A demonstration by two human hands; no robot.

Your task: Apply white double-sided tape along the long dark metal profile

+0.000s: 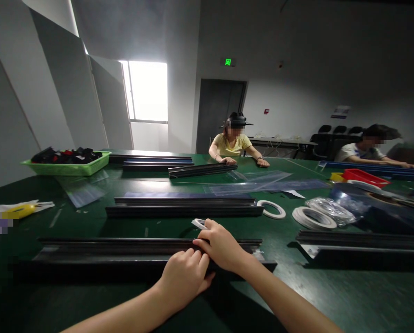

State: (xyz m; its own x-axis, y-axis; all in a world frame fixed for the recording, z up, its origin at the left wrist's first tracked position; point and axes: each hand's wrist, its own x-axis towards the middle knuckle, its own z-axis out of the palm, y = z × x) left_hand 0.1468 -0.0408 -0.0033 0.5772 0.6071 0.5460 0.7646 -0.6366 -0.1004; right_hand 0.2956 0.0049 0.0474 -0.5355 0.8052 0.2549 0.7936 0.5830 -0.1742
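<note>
A long black channel-shaped profile [99, 253] lies crosswise on the green table in front of me. My left hand [185, 280] is closed over its near edge, right of the middle, with the fingertips inside the channel. Just beyond, my right hand [222, 244] is over the same profile, its fingers bent around a narrow white tape roll [199, 224]. Part of that roll is hidden behind the fingers. The two hands nearly touch. A second black profile [184, 210] lies parallel, farther back.
White tape rolls [314, 218] and a large film roll [380, 208] lie at right, near another profile [366, 254]. A green basket [89, 167] of dark parts stands far left, a yellow-handled tool [21, 211] nearer. Two people sit across the table; one [232, 144] touches a profile.
</note>
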